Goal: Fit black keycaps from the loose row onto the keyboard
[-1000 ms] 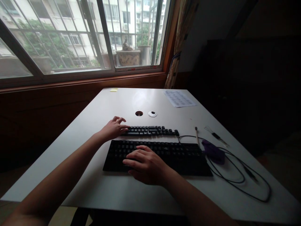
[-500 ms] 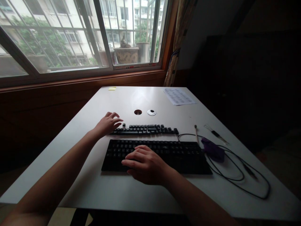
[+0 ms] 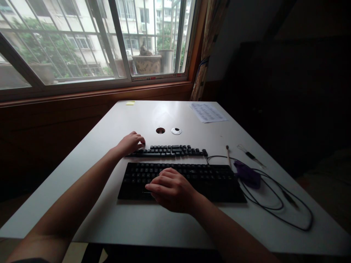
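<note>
My left hand [image 3: 131,141] is beyond the keyboard at the left end of the rows of loose black keycaps [image 3: 178,150]. Its thumb and fingers pinch a small black keycap [image 3: 143,144]. My right hand [image 3: 174,190] lies over the left-middle part of the black keyboard [image 3: 216,184], fingers bent and slightly apart, the index finger pointing left. Nothing shows in it, though its palm side is hidden. Keycaps sit along the keyboard's far rows, while its near part looks flat and dark.
Right of the keyboard lie a purple cloth-like item [image 3: 248,174], a coiled black cable [image 3: 276,209], a thin stick with a dark tip [image 3: 228,155] and a wire tool with a black handle [image 3: 251,156]. Printed sheets [image 3: 208,112] and a yellow note [image 3: 130,103] rest at the far edge.
My left hand has moved slightly right and closed its fingers on the small keycap that stood alone. My right hand has shifted a little right, its fingers drawn in somewhat.
</note>
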The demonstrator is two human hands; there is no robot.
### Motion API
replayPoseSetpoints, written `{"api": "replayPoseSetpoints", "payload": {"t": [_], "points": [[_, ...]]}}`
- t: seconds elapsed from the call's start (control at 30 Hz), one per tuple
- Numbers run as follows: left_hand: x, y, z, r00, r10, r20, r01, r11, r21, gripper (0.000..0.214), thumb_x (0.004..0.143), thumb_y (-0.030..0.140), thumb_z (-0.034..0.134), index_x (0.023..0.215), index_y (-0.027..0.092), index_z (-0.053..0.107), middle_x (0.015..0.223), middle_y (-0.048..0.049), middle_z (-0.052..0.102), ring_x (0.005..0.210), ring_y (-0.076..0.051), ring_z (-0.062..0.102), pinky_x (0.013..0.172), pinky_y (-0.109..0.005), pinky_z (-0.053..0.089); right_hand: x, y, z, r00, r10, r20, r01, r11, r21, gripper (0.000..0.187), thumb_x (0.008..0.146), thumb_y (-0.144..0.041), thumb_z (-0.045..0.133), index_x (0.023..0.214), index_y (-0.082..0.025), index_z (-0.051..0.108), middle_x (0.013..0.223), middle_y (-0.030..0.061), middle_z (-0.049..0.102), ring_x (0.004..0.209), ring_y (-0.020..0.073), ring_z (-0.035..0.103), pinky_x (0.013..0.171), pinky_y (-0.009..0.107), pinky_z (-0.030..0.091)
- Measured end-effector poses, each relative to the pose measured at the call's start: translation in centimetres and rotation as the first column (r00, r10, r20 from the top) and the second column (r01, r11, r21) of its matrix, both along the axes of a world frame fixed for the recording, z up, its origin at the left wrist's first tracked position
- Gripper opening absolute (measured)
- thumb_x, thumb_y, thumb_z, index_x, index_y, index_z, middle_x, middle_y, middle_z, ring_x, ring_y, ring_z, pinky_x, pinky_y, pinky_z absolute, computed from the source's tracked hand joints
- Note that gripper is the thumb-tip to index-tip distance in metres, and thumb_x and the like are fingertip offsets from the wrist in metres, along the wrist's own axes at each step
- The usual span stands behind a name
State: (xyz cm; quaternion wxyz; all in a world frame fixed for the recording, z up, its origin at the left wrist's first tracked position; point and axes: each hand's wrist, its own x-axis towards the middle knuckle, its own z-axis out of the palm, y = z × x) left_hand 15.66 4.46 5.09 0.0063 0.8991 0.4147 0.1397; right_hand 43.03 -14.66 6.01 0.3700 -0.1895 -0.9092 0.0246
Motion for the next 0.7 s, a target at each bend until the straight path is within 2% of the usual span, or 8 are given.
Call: {"api": "replayPoseSetpoints", "payload": {"t": [0.13, 0.23, 0.3, 0.4, 0.7], "points": [[0.0, -0.5, 0.4, 0.998, -0.013, 0.065, 0.012, 1.000, 0.012, 0.014, 0.093, 0.031, 0.066, 0.096, 0.022, 0.076, 0.094, -0.0069, 0.077, 0.096, -0.026, 0.063, 0.084, -0.037, 0.050, 0.0, 0.1, 0.1, 0.999, -0.015, -0.044, 0.016, 1.000, 0.005, 0.022, 0.097, -0.022, 0.060, 0.118, -0.022, 0.065, 0.095, 0.0009, 0.077, 0.078, 0.0145, 0.068, 0.081, 0.034, 0.051], [0.2, -1.7, 1.0, 0.992, -0.042, 0.117, 0.039, 0.999, 0.029, 0.018, 0.096, 0.033, 0.064, 0.105, 0.021, 0.075, 0.096, -0.0071, 0.076, 0.093, -0.024, 0.065, 0.088, -0.038, 0.051, 0.2, 0.2, 0.0, 0.991, -0.073, -0.109, 0.073, 0.997, -0.007, 0.022, 0.097, -0.020, 0.058, 0.116, -0.022, 0.067, 0.091, 0.0015, 0.077, 0.075, 0.0145, 0.069, 0.076, 0.033, 0.052], [0.4, -2.9, 1.6, 0.986, -0.072, 0.150, 0.068, 0.997, 0.034, 0.021, 0.099, 0.034, 0.061, 0.110, 0.023, 0.075, 0.097, -0.0070, 0.075, 0.091, -0.023, 0.065, 0.087, -0.037, 0.052, 0.3, 0.2, -0.1, 0.982, -0.115, -0.153, 0.112, 0.993, -0.025, 0.022, 0.096, -0.019, 0.059, 0.115, -0.023, 0.068, 0.088, 0.0016, 0.077, 0.074, 0.0152, 0.069, 0.075, 0.033, 0.052], [0.7, -4.9, 2.3, 0.962, -0.139, 0.236, 0.136, 0.990, 0.030, 0.023, 0.102, 0.037, 0.059, 0.102, 0.023, 0.077, 0.096, -0.0080, 0.072, 0.088, -0.022, 0.064, 0.083, -0.036, 0.052, 0.6, 0.4, -0.2, 0.962, -0.176, -0.210, 0.168, 0.984, -0.059, 0.022, 0.096, -0.018, 0.059, 0.115, -0.023, 0.069, 0.086, 0.0023, 0.076, 0.075, 0.0159, 0.069, 0.074, 0.032, 0.053], [1.8, -10.5, 2.5, 0.905, -0.136, 0.403, 0.187, 0.979, -0.088, 0.015, 0.101, 0.034, 0.064, 0.106, 0.022, 0.070, 0.098, -0.0057, 0.071, 0.092, -0.020, 0.067, 0.084, -0.035, 0.054, 1.1, 0.7, 0.4, 0.887, -0.350, -0.302, 0.325, 0.936, -0.132, 0.019, 0.098, -0.019, 0.057, 0.108, -0.022, 0.072, 0.076, 0.0009, 0.070, 0.068, 0.0153, 0.063, 0.068, 0.030, 0.050]]}}
